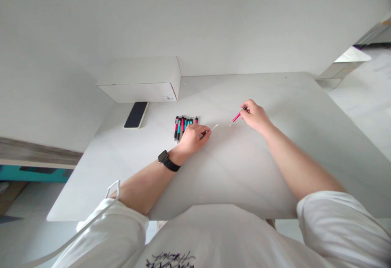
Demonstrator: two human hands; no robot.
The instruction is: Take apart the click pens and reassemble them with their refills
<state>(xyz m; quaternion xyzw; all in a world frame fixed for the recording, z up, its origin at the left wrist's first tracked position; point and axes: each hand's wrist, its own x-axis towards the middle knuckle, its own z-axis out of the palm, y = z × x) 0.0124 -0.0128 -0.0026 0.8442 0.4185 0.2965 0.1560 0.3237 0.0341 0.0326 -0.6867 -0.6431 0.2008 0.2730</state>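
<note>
My left hand (192, 139), with a black watch (167, 161) on its wrist, is closed on a thin white pen refill (215, 127) that sticks out to the right. Something dark, perhaps the pen's grip, shows between its fingers. Just behind this hand lies a row of several red and teal pens (179, 125), partly covered by it. Pinched in my right hand (255, 115) is a pink pen barrel (236, 117) with a dark upper end, tilted down to the left. A tiny pale piece (230, 125) shows just below the barrel's lower end; whether it touches the barrel is unclear.
A white box (140, 93) stands at the back left of the pale table (232, 170), against the wall. In front of the box lies a phone (136, 115) with a dark screen. A white cable (70, 235) crosses my left sleeve.
</note>
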